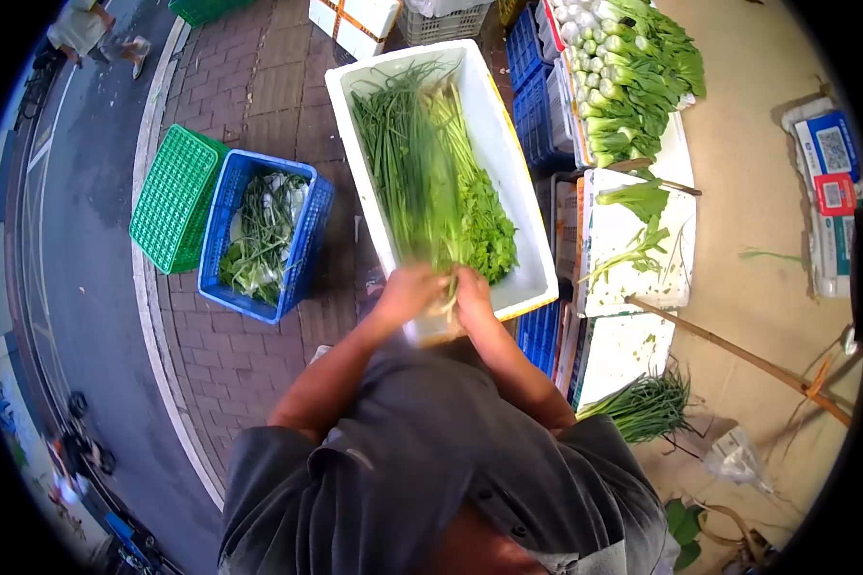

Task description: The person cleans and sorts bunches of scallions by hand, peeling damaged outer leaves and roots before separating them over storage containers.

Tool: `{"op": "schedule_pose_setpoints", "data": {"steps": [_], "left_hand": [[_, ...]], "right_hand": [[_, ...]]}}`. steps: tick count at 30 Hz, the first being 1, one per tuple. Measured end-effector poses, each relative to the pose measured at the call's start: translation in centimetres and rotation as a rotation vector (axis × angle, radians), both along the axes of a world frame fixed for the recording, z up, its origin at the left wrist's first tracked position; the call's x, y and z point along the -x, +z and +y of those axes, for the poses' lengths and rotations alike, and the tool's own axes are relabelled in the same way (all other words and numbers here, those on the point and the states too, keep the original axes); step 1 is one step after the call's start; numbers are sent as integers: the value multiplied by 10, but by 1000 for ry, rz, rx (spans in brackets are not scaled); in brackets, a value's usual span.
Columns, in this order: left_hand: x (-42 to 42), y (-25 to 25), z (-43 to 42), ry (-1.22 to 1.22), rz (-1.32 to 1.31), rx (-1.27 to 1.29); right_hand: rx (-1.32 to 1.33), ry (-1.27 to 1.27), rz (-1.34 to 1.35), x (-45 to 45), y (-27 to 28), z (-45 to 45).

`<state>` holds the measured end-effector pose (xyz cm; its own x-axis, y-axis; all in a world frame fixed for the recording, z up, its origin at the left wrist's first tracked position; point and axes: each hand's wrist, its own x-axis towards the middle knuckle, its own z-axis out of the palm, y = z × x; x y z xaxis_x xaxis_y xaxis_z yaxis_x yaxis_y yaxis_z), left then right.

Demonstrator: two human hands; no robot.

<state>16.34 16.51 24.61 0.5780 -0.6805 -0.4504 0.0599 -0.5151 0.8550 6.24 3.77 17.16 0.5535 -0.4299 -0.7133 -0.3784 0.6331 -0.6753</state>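
Note:
A white foam box (523, 206) stands before me with long thin green stalks (388, 144) on its left side and leafy greens with pale stems (484, 216) on its right. Over the near end of the box, my left hand (412, 292) and my right hand (472, 295) are close together, both closed on a bunch of greens (441, 230). The stalks between them are blurred by motion, and pale stem ends show just below the fingers.
A blue crate (307, 240) of greens and a green crate (173, 201) stand left on brick paving. At right are bok choy (633, 77), a foam board (633, 254), a wooden stick (738, 350) and more thin greens (642, 407). A person (81, 34) is at upper left.

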Motion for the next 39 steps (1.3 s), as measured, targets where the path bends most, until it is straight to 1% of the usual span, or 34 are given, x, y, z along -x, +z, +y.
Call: {"op": "schedule_pose_setpoints", "data": {"steps": [2, 5, 7, 8, 9, 10, 11, 12, 13, 15, 16, 18, 21, 22, 24, 26, 27, 28, 29, 31, 32, 33, 34, 35, 36, 38, 39], "left_hand": [[7, -14, 15, 38, -113, 64], [0, 5, 48, 103, 143, -13], [-5, -13, 88, 181, 164, 29], [-15, 3, 101, 260, 244, 15], [-23, 15, 116, 317, 195, 25], [-34, 16, 134, 468, 293, 11], [-42, 17, 152, 622, 293, 111], [-55, 6, 179, 673, 217, 148], [-69, 10, 198, 747, 206, 195], [-97, -8, 235, 961, 119, 210], [-111, -16, 253, 1000, 100, 206], [-137, -53, 289, 1051, 80, 147], [-162, -104, 306, 1099, 118, -60], [-170, -120, 306, 1193, 201, -247], [-172, -112, 267, 1193, 73, -382], [-162, -122, 216, 1057, 140, -42], [-153, -75, 175, 838, 341, 207], [-147, -61, 133, 781, 536, 172], [-132, -51, 98, 639, 589, 211], [-114, -36, 39, 388, 705, 122], [-105, -67, 14, 344, 837, 168], [-104, -70, -10, 427, 935, 240], [-107, -79, -27, 457, 917, 306], [-113, -90, -42, 487, 901, 371], [-122, -93, -50, 514, 884, 436], [-138, -95, -56, 584, 792, 343], [-145, -94, -59, 615, 747, 298]], "right_hand": [[-122, -58, -31, -5, -4, -4], [-193, -323, -22, -15, -17, -11], [-230, -368, -3, -21, -11, -21], [-248, -391, 9, -21, -9, -28], [-163, -341, -6, -15, -27, -37], [-143, -326, 14, -11, -29, -43], [-122, -307, 31, -7, -28, -48], [-103, -287, 47, -2, -28, -53], [-79, -197, 24, 6, -28, -58], [55, -111, 75, 18, -24, -57], [122, -69, 99, 25, -22, -55], [215, -9, 84, 41, -16, -51], [372, 114, 94, 60, -1, -37], [430, 163, 102, 67, 3, -33], [625, 304, 127, 87, 0, -28], [695, 360, 160, 90, 25, -16], [745, 379, 150, 86, 43, -8], [795, 398, 138, 86, 50, -2], [875, 431, 133, 91, 47, 1], [1032, 490, 120, 105, 38, 9], [1042, 500, 120, 108, 37, 14], [1053, 508, 121, 111, 37, 18], [1064, 516, 127, 118, 37, 22], [1130, 549, 126, 133, 22, 23], [1108, 561, 182, 144, 21, 27], [1066, 580, 301, 155, 24, 31], [1094, 537, 292, 152, 32, 33]]}}
